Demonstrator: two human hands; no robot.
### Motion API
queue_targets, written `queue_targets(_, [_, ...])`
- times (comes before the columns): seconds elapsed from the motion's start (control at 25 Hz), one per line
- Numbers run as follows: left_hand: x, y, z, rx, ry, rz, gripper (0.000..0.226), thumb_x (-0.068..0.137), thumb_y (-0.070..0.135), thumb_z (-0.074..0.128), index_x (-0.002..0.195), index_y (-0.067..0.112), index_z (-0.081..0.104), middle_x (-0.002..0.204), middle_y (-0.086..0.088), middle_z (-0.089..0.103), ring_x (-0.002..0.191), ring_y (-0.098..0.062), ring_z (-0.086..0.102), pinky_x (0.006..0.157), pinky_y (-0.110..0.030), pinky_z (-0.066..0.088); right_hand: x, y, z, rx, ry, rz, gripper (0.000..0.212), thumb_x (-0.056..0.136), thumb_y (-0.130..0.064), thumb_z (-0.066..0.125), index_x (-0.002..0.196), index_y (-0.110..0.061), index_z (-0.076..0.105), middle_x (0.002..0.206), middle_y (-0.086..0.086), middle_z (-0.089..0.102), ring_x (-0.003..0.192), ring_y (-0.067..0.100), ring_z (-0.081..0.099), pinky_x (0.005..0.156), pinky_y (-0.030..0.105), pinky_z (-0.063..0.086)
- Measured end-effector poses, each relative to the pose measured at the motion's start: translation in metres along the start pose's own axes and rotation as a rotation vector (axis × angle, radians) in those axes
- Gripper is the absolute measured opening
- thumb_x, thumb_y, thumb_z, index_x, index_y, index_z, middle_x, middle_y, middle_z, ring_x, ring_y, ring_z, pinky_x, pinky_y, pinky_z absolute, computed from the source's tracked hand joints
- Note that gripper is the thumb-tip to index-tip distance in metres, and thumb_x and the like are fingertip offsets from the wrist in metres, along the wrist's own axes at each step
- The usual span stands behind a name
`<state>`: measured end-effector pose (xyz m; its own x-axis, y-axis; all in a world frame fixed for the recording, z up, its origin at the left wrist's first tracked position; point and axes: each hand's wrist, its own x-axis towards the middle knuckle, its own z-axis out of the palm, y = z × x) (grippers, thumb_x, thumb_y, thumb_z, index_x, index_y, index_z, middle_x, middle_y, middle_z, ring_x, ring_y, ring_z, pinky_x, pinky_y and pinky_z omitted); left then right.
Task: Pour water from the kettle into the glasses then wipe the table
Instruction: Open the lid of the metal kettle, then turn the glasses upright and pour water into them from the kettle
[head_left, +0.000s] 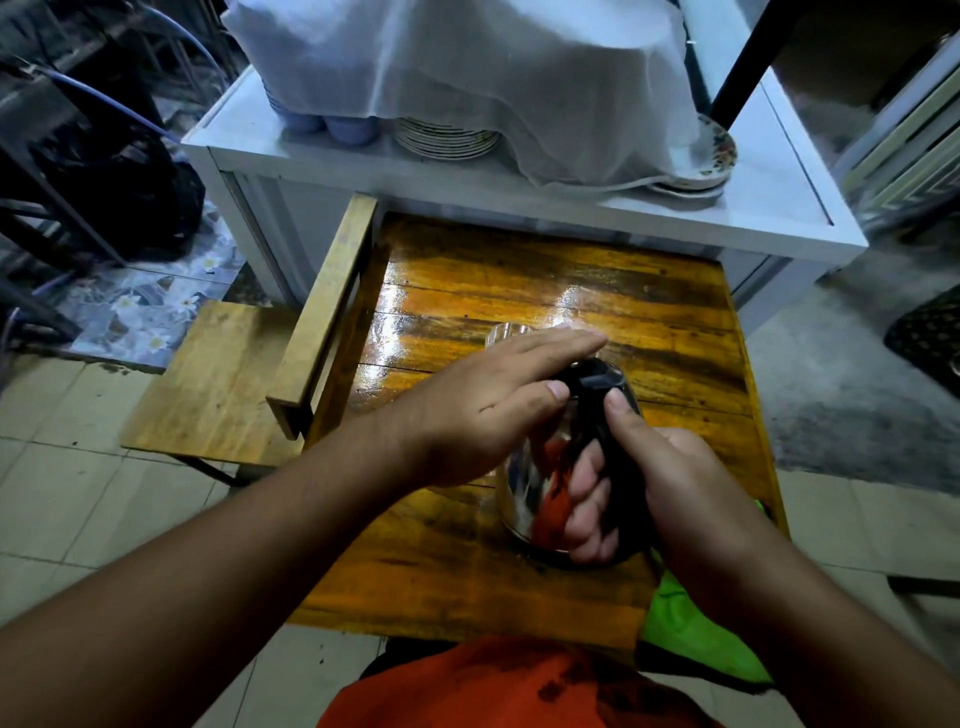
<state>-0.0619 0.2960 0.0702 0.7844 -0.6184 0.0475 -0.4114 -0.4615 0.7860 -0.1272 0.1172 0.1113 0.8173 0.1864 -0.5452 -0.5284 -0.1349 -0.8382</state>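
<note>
A shiny steel kettle (524, 488) with a black lid and handle stands on the glossy wooden table (519, 291). My right hand (649, 478) is wrapped around the black handle, thumb pointing up toward the lid. My left hand (483, 410) lies flat over the lid, fingers stretched out to the right. Just beyond the left fingers, the rim of a clear glass (506, 332) shows; the rest of it is hidden. A bright green cloth (691, 634) hangs at the table's near right corner, partly under my right forearm.
A white cabinet (779, 208) stands behind the table with stacked plates (447, 137) and bowls under a white cloth (467, 67). A wooden chair (218, 379) sits at the table's left side. Tiled floor lies on both sides.
</note>
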Motion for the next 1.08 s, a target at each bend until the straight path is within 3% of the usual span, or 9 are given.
queue_targets(0.2, [0.014, -0.001, -0.019, -0.139, -0.079, -0.090, 0.052, 0.096, 0.038, 0.029, 0.145, 0.030, 0.044, 0.153, 0.009, 0.042, 0.142, -0.001, 0.032, 0.119, -0.035, 0.025, 0.005, -0.008, -0.002, -0.025, 0.006, 0.014, 0.069, 0.097, -0.055, 0.036, 0.068, -0.001, 0.066, 0.055, 0.022, 0.065, 0.043, 0.028, 0.062, 0.042, 0.025, 0.048])
queue_targets(0.36, [0.030, 0.007, -0.037, -0.186, -0.215, -0.214, 0.047, 0.100, 0.041, 0.025, 0.139, 0.035, 0.050, 0.152, 0.010, 0.043, 0.140, -0.001, 0.033, 0.114, -0.029, 0.021, 0.009, -0.013, -0.004, -0.022, 0.016, 0.031, 0.067, 0.098, -0.053, 0.037, 0.066, -0.003, 0.067, 0.053, 0.020, 0.065, 0.041, 0.026, 0.061, 0.040, 0.022, 0.047])
queue_targets(0.52, [0.043, 0.016, -0.044, -0.320, -0.294, -0.303, 0.052, 0.104, 0.038, 0.017, 0.142, 0.022, 0.049, 0.153, 0.004, 0.042, 0.139, -0.003, 0.030, 0.105, -0.026, 0.014, 0.012, -0.016, -0.005, -0.024, 0.030, 0.051, 0.066, 0.098, -0.053, 0.039, 0.063, -0.005, 0.068, 0.052, 0.017, 0.064, 0.040, 0.024, 0.060, 0.039, 0.023, 0.046])
queue_targets(0.68, [0.049, 0.015, -0.046, -0.318, -0.316, -0.284, 0.054, 0.104, 0.036, 0.015, 0.144, 0.016, 0.046, 0.153, 0.002, 0.043, 0.143, -0.007, 0.031, 0.114, -0.030, 0.014, 0.016, -0.021, -0.007, -0.025, 0.021, 0.070, 0.066, 0.098, -0.053, 0.039, 0.061, -0.007, 0.069, 0.052, 0.015, 0.064, 0.040, 0.022, 0.061, 0.039, 0.021, 0.046])
queue_targets(0.76, [0.054, 0.013, -0.048, -0.322, -0.322, -0.274, 0.056, 0.104, 0.036, 0.014, 0.143, 0.013, 0.046, 0.152, -0.001, 0.045, 0.140, -0.007, 0.035, 0.114, -0.024, 0.020, 0.017, -0.025, -0.010, -0.021, 0.012, 0.070, 0.066, 0.099, -0.053, 0.039, 0.062, -0.007, 0.069, 0.052, 0.015, 0.064, 0.040, 0.022, 0.061, 0.039, 0.021, 0.045])
queue_targets(0.88, [0.058, 0.013, -0.052, -0.327, -0.330, -0.266, 0.058, 0.103, 0.036, 0.014, 0.140, 0.009, 0.050, 0.147, -0.002, 0.051, 0.131, -0.006, 0.045, 0.100, -0.010, 0.028, 0.019, -0.031, -0.013, -0.027, -0.001, 0.075, 0.064, 0.099, -0.052, 0.038, 0.064, -0.007, 0.067, 0.052, 0.014, 0.064, 0.040, 0.020, 0.061, 0.038, 0.021, 0.045])
queue_targets(1.08, [0.062, 0.013, -0.055, -0.335, -0.342, -0.269, 0.055, 0.104, 0.032, 0.012, 0.137, 0.012, 0.052, 0.137, 0.003, 0.056, 0.111, 0.008, 0.052, 0.095, -0.007, 0.032, 0.022, -0.037, -0.017, -0.050, -0.016, 0.092, 0.062, 0.099, -0.051, 0.040, 0.066, -0.007, 0.068, 0.054, 0.012, 0.065, 0.042, 0.019, 0.062, 0.039, 0.021, 0.045])
